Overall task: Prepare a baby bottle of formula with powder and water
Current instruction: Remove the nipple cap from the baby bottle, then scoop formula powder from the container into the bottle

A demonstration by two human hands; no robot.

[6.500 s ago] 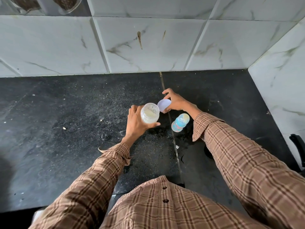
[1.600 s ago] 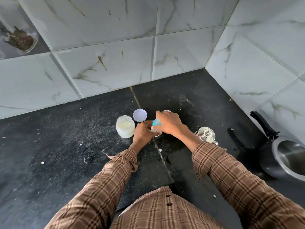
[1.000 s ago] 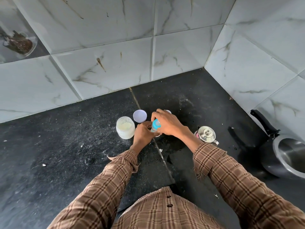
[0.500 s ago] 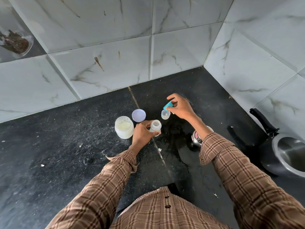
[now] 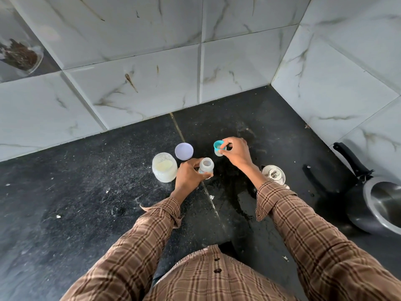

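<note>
You are standing the small clear baby bottle (image 5: pixel 206 165) upright on the black stone counter (image 5: pixel 86 192), so keep it steady and set the teal-ringed teat cap (image 5: pixel 218 148) down clear of the wet patch. At nine o'clock of the bottle, the open frosted powder jar (image 5: pixel 164 170) is waiting. Your left hand (image 5: pixel 188 177) is gripping the bottle; your right hand (image 5: pixel 236 152), at one o'clock, is pinching the cap.
</note>
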